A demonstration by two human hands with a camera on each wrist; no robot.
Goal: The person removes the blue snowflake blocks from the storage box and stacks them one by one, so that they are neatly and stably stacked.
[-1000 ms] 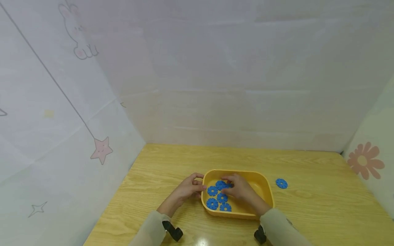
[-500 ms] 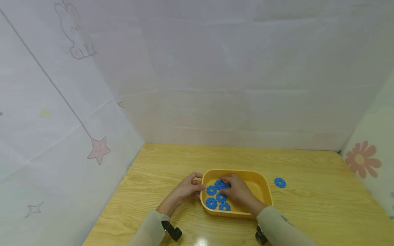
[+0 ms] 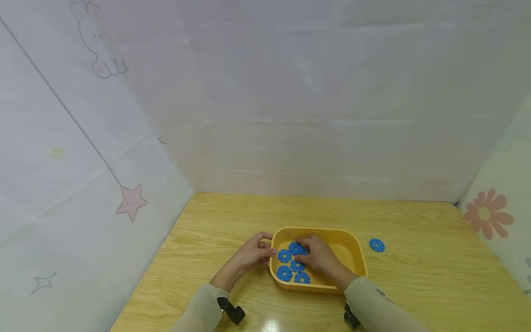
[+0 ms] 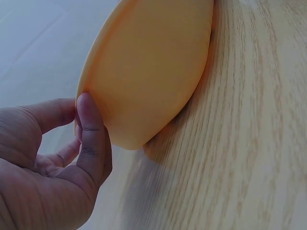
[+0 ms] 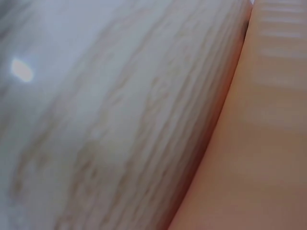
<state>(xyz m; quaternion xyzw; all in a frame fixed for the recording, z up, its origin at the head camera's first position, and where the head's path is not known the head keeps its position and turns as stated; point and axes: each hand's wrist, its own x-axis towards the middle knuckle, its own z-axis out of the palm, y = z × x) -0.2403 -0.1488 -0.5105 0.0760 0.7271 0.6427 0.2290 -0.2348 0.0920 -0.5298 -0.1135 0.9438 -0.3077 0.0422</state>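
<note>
A yellow plastic basin stands on the table with several blue notched discs lying in its left half. My left hand grips the basin's left rim; the left wrist view shows its thumb on one side of the yellow wall and fingers at the other. My right hand reaches into the basin, its thumb and index finger bent round a blue disc near the back left. The right wrist view shows only the basin's outer wall and the table, with the hand hidden.
One more blue disc lies on the wooden table, to the right of the basin. Pale printed cloth hangs behind the table and along both sides.
The right thumb and index finger have shifted slightly left among the discs. The left hand keeps its grip on the rim. The whole head view has drifted a little.
</note>
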